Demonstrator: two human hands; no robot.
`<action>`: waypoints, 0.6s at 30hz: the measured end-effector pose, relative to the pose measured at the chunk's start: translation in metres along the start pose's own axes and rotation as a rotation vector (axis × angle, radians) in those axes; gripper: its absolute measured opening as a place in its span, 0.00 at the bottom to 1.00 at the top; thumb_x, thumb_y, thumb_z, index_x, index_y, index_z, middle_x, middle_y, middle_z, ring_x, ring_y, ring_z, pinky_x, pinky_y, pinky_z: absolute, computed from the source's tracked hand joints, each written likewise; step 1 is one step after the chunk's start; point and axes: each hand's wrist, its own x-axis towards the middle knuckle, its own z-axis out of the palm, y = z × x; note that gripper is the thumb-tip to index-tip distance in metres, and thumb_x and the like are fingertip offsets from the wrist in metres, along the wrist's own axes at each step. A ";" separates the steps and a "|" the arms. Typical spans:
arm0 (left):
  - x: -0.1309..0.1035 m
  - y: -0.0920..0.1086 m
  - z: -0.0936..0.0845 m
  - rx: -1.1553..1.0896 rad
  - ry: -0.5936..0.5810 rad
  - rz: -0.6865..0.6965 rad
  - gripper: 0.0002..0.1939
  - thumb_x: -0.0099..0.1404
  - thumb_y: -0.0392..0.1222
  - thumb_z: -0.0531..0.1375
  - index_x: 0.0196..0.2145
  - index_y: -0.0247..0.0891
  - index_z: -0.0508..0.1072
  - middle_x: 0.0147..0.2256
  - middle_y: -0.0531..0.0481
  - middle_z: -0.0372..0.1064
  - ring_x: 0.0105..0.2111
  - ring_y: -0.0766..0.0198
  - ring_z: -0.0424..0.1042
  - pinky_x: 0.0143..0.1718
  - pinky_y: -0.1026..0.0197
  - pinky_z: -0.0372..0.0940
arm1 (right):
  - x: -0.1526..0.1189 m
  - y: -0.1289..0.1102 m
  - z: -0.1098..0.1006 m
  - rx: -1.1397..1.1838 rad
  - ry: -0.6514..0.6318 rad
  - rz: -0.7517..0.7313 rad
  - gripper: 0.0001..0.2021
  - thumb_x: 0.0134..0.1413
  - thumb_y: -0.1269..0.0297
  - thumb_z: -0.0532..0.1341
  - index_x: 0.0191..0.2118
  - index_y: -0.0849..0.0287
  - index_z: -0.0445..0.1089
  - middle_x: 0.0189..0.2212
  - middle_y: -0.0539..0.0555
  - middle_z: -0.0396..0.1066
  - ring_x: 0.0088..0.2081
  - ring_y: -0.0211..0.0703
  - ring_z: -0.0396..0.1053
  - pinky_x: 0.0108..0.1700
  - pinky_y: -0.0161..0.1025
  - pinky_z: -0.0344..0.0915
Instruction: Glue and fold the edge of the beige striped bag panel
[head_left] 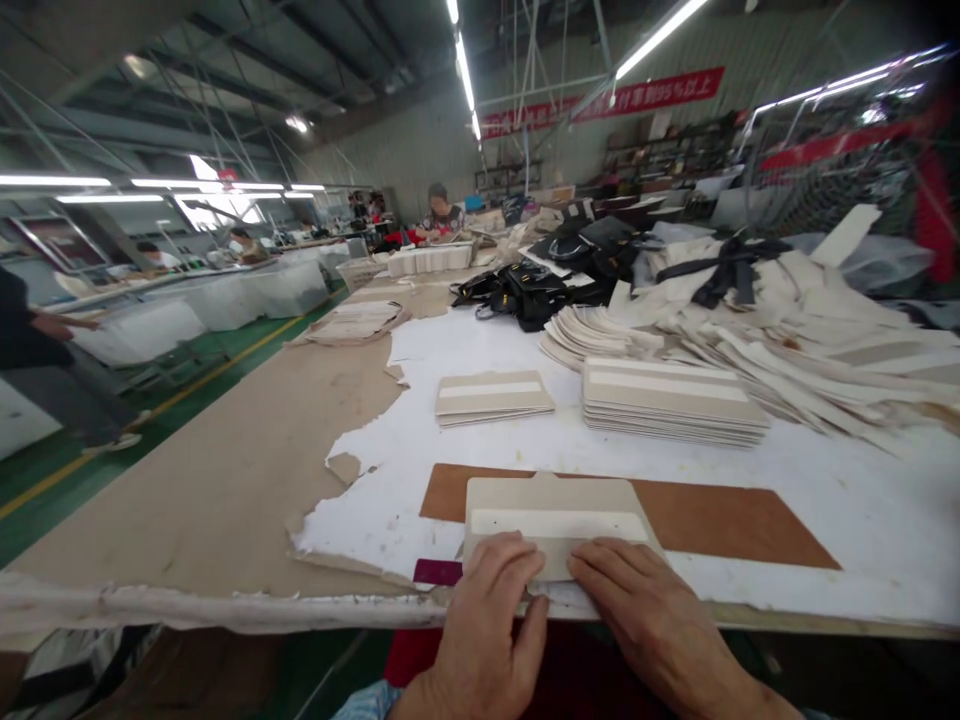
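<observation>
Both my hands press near edge of beige card piece (551,500): left hand (480,630) fingers flat, together; right hand (645,610) fingers slightly spread. Seems smoothing step; next needs even pressure toward white strip (559,523) just beyond fingertips.

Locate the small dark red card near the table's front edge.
In the head view, the small dark red card lies at the table's front edge, just left of the left hand, beside the beige panel.

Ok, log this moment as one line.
left hand: fingers pressing flat beige panel with white strip | right hand: fingers on same panel | panel: lying on brown board | beyond: stack of beige panels
</observation>
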 end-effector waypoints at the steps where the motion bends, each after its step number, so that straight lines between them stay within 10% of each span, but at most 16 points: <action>1: 0.001 0.000 0.004 0.024 -0.026 0.028 0.22 0.60 0.36 0.63 0.52 0.46 0.68 0.50 0.58 0.72 0.57 0.78 0.67 0.63 0.69 0.72 | 0.002 -0.002 -0.001 0.002 0.010 0.006 0.21 0.76 0.66 0.41 0.49 0.61 0.72 0.47 0.53 0.72 0.50 0.44 0.62 0.55 0.44 0.56; 7: 0.014 0.004 0.015 0.245 -0.114 0.129 0.21 0.59 0.43 0.65 0.51 0.42 0.72 0.53 0.58 0.74 0.57 0.68 0.71 0.55 0.59 0.81 | 0.008 -0.014 0.000 0.012 0.031 0.037 0.19 0.76 0.66 0.42 0.48 0.59 0.70 0.44 0.51 0.73 0.48 0.43 0.64 0.54 0.43 0.57; 11: 0.017 0.003 0.025 0.312 -0.185 0.141 0.20 0.56 0.48 0.68 0.46 0.45 0.76 0.50 0.61 0.76 0.52 0.67 0.75 0.52 0.57 0.82 | -0.013 0.017 -0.028 -0.058 0.014 0.073 0.15 0.73 0.66 0.52 0.60 0.57 0.65 0.55 0.52 0.69 0.56 0.42 0.64 0.62 0.41 0.56; 14: 0.016 -0.002 0.030 0.337 -0.165 0.179 0.21 0.55 0.50 0.69 0.46 0.46 0.77 0.51 0.61 0.75 0.52 0.66 0.75 0.49 0.56 0.83 | -0.051 0.076 -0.076 -0.215 0.223 0.475 0.22 0.71 0.52 0.54 0.64 0.58 0.63 0.58 0.60 0.67 0.54 0.52 0.68 0.58 0.51 0.64; 18: 0.018 -0.011 0.037 0.382 -0.082 0.296 0.18 0.57 0.54 0.65 0.44 0.45 0.78 0.50 0.59 0.76 0.51 0.66 0.74 0.46 0.59 0.82 | -0.109 0.151 -0.132 -0.273 0.455 1.419 0.34 0.54 0.35 0.59 0.60 0.50 0.68 0.55 0.60 0.70 0.36 0.54 0.69 0.43 0.58 0.63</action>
